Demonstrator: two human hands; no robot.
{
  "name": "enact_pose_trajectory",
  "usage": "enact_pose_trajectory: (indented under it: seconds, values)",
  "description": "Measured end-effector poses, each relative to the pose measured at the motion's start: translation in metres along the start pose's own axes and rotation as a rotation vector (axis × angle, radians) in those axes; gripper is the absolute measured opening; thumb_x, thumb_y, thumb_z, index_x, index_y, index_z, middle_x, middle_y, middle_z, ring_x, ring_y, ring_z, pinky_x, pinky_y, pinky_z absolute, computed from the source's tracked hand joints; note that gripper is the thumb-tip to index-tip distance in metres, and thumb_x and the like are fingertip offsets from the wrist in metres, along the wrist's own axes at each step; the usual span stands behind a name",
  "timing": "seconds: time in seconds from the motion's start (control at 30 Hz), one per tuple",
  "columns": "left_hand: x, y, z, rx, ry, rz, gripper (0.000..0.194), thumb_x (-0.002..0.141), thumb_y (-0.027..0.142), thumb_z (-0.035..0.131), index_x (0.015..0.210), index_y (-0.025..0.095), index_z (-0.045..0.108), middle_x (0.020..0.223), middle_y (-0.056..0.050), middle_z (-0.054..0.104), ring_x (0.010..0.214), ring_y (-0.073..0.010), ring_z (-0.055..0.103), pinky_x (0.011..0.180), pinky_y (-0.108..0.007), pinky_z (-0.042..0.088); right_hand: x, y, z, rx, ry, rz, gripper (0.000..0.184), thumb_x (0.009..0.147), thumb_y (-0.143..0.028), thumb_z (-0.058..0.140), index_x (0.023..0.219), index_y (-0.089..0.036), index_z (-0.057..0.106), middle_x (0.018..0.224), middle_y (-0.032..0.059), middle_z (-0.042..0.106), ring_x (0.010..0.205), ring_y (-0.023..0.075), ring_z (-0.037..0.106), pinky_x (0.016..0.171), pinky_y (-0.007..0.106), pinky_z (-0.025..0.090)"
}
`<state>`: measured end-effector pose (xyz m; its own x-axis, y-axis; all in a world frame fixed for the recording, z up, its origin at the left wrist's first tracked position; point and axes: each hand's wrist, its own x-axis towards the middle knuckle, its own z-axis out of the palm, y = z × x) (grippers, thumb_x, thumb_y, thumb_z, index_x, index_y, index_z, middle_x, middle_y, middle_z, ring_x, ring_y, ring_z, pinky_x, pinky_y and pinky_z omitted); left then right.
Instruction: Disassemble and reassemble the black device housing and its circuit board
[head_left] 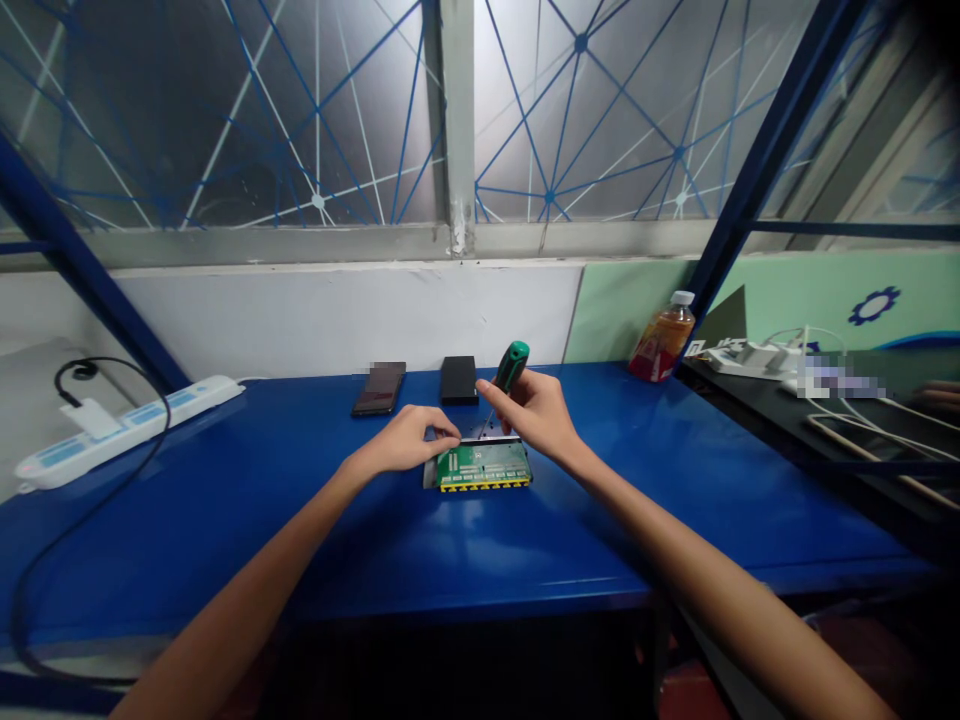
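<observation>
My right hand (541, 408) is closed around a screwdriver (513, 366) with a green and black handle. The screwdriver leans, its thin shaft running down to the back side of a green circuit board (484, 463). A row of yellow connectors lines the board's front edge, and a metal plate shows at its left side. At the back left corner of the board, my left hand (414, 436) pinches the edge with thumb and fingers. A thin pale strip runs along the board's back edge between the hands. My right fingers partly hide the screwdriver's tip area.
Behind the board on the blue table (360, 560) lie a black box (459, 380) and a phone (380, 388). A white power strip (127, 432) with a black cable is at the left. A drink bottle (663, 338) stands back right, near cables on a black surface.
</observation>
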<state>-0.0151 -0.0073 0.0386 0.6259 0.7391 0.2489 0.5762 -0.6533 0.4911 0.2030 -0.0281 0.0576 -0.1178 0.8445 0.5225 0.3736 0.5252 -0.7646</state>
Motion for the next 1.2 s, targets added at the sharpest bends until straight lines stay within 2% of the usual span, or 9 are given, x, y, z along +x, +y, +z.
enact_pose_trajectory:
  seconds: [0.13, 0.27, 0.57, 0.93, 1.2]
  values:
    - [0.001, -0.008, 0.007, -0.028, 0.023, -0.006, 0.023, 0.08, 0.02, 0.056, 0.089, 0.022, 0.077, 0.09, -0.005, 0.074, 0.075, -0.0168, 0.064, 0.067, -0.025, 0.045, -0.003, -0.005, 0.002, -0.028, -0.096, -0.027, 0.041, 0.086, -0.055, 0.056, 0.067, -0.018, 0.054, 0.05, -0.0017, 0.052, 0.049, 0.0109, 0.047, 0.049, 0.027, 0.034]
    - [0.002, -0.013, 0.015, -0.102, 0.048, -0.051, 0.021, 0.078, 0.02, 0.058, 0.087, 0.022, 0.077, 0.091, -0.004, 0.075, 0.075, -0.0168, 0.065, 0.066, -0.025, 0.046, -0.005, -0.006, 0.004, -0.045, -0.141, -0.038, 0.041, 0.086, -0.055, 0.055, 0.068, -0.018, 0.055, 0.05, -0.0022, 0.051, 0.049, 0.0104, 0.046, 0.049, 0.026, 0.033]
    - [0.005, 0.003, 0.035, -0.266, 0.078, -0.148, 0.019, 0.077, 0.028, 0.065, 0.087, 0.015, 0.076, 0.086, -0.006, 0.076, 0.072, -0.0186, 0.065, 0.064, -0.027, 0.046, -0.005, -0.004, 0.005, -0.099, -0.168, -0.042, 0.041, 0.087, -0.054, 0.054, 0.068, -0.018, 0.054, 0.051, -0.0012, 0.052, 0.05, 0.0114, 0.048, 0.049, 0.026, 0.033]
    - [0.005, 0.003, 0.033, -0.272, 0.065, -0.143, 0.016, 0.076, 0.025, 0.064, 0.082, 0.015, 0.076, 0.082, -0.006, 0.076, 0.07, -0.0188, 0.064, 0.061, -0.027, 0.044, -0.006, -0.003, 0.008, -0.118, -0.189, -0.044, 0.039, 0.088, -0.052, 0.054, 0.07, -0.018, 0.055, 0.054, -0.0007, 0.053, 0.051, 0.0121, 0.049, 0.05, 0.027, 0.034]
    - [0.005, 0.0, 0.035, -0.28, 0.062, -0.112, 0.015, 0.077, 0.024, 0.065, 0.082, 0.015, 0.076, 0.084, -0.006, 0.076, 0.073, -0.0194, 0.066, 0.067, -0.028, 0.047, -0.007, -0.005, 0.009, -0.119, -0.189, -0.046, 0.039, 0.087, -0.05, 0.056, 0.064, -0.018, 0.05, 0.052, -0.0004, 0.054, 0.051, 0.0119, 0.049, 0.05, 0.026, 0.034]
